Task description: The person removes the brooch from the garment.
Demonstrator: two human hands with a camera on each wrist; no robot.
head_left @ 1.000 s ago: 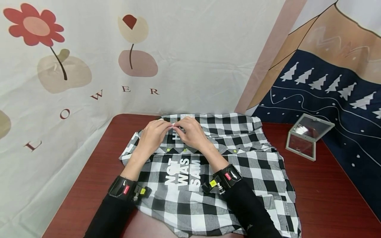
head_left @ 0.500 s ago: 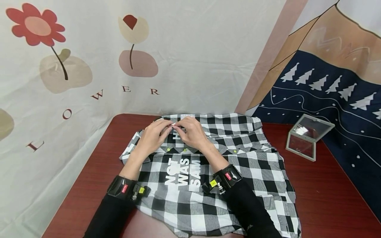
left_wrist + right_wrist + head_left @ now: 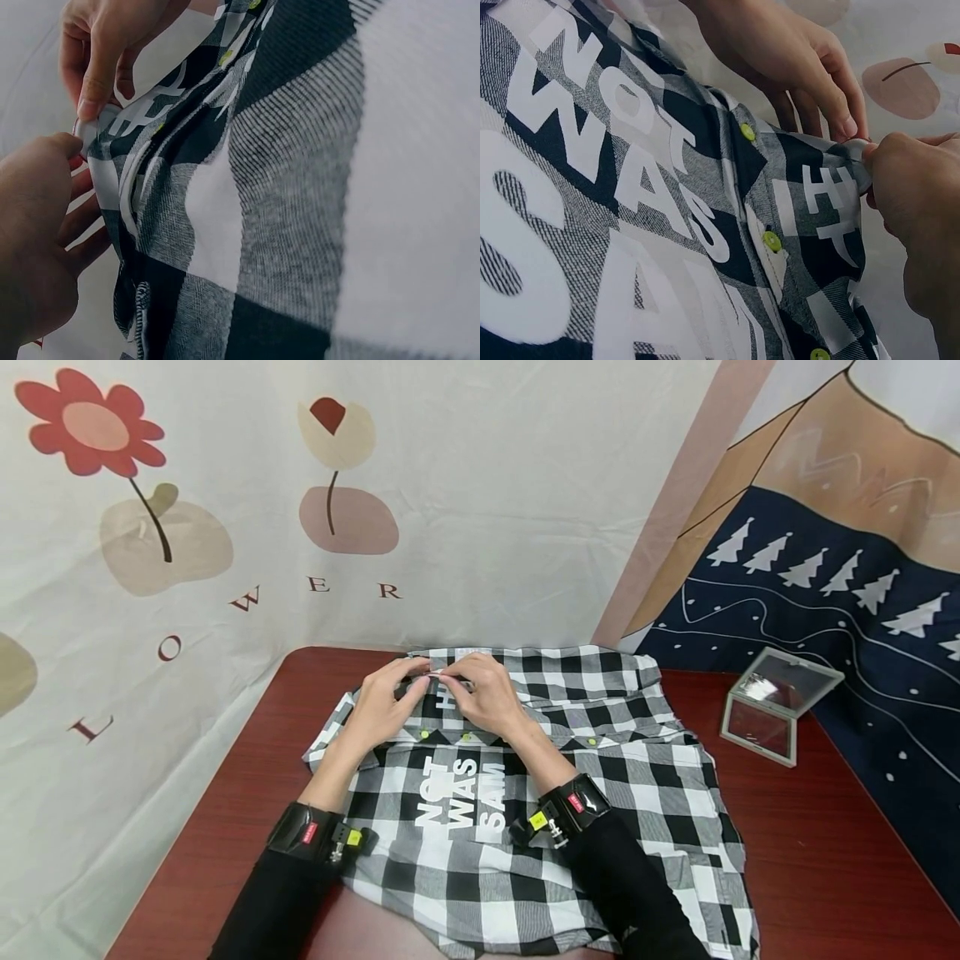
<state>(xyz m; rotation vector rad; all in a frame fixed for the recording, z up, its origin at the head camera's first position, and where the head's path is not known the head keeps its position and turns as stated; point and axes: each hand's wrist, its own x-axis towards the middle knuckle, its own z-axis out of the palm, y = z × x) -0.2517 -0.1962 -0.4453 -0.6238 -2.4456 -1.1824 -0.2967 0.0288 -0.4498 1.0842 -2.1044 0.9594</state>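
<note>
Both hands meet at the far edge of the checked shirt (image 3: 570,793). The left hand (image 3: 382,706) and right hand (image 3: 487,693) each pinch its collar (image 3: 438,675) with curled fingers.

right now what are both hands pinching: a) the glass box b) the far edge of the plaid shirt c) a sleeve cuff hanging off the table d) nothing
b: the left hand and right hand meet at the far edge of the shirt, fingers pinching the cloth by the printed letters, while the glass box sits untouched to the right.
</note>
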